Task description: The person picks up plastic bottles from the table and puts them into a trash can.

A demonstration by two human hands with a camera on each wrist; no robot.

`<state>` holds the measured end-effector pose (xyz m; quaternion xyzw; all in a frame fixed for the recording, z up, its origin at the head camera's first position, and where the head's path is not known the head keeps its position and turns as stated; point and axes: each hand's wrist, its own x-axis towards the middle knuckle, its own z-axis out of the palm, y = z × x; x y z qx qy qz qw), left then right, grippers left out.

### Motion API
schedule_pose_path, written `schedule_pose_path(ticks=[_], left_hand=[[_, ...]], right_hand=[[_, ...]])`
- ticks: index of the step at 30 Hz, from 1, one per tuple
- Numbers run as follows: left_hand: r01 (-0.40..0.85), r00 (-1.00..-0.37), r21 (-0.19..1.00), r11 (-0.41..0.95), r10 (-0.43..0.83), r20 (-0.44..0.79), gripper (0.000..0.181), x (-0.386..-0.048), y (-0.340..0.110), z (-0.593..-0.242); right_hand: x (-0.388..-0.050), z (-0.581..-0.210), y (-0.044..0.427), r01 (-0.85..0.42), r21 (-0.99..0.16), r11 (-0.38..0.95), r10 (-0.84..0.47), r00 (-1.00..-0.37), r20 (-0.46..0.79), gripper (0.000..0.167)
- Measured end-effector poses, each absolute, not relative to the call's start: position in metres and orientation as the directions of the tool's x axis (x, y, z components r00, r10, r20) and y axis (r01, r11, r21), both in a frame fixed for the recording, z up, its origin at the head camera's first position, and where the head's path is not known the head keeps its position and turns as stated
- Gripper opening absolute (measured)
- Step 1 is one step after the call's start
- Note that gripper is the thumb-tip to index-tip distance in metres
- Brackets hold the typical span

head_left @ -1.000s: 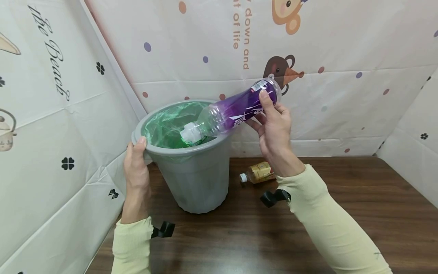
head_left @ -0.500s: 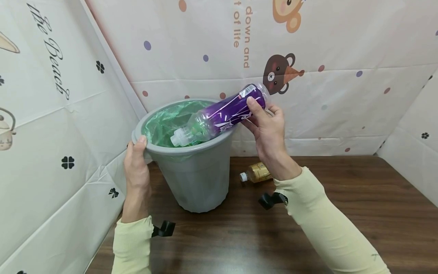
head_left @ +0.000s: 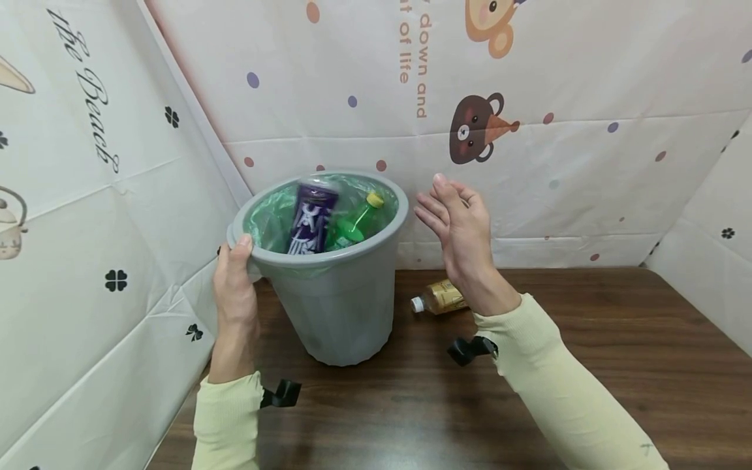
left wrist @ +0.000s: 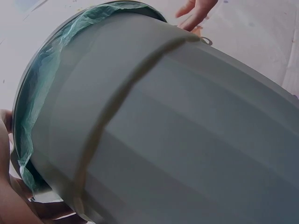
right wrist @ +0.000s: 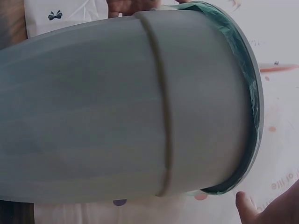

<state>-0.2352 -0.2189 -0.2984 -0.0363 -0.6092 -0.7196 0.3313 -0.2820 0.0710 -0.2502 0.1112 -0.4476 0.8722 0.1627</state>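
Observation:
A grey trash bin (head_left: 346,307) with a green plastic liner (head_left: 267,225) stands on the table. My left hand (head_left: 235,287) grips its rim at the left, thumb on top; in the left wrist view the fingers reach under the rim's edge. Inside the bin, a purple-labelled plastic bottle (head_left: 311,219) leans upright, slightly blurred, beside a green bottle (head_left: 355,225) with a yellow cap. To the right of the rim my right hand (head_left: 464,228) hangs in the air, holding nothing, its fingers spread apart from the bin.
A small bottle with a golden label (head_left: 443,297) and white cap lies on the brown wooden table (head_left: 399,405) right of the bin, partly behind my right wrist. Printed white cloth (head_left: 593,183) hangs behind and at both sides.
My right hand has let go of the purple-labelled bottle, which has dropped from above the rim into the bin. The green bottle now shows. My left hand has stayed on the rim.

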Motion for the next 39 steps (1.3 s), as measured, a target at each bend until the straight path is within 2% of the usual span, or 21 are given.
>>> schedule_pose_path(ticks=[11, 22, 39], left_hand=[[0.524, -0.778, 0.85, -0.048, -0.432, 0.456, 0.063, -0.239, -0.219, -0.299], [0.536, -0.775, 0.843, -0.045, -0.422, 0.471, 0.061, -0.241, -0.22, -0.3], [0.568, -0.767, 0.821, -0.057, -0.399, 0.503, 0.061, -0.245, -0.223, -0.304]], right_hand=[[-0.283, -0.256, 0.077, -0.392, -0.763, -0.513, 0.183, -0.919, 0.349, 0.038], [-0.286, -0.27, 0.09, -0.371, -0.781, -0.502, 0.203, -0.929, 0.311, 0.026], [-0.304, -0.305, 0.123, -0.241, -0.883, -0.403, 0.25, -0.957, 0.147, 0.032]])
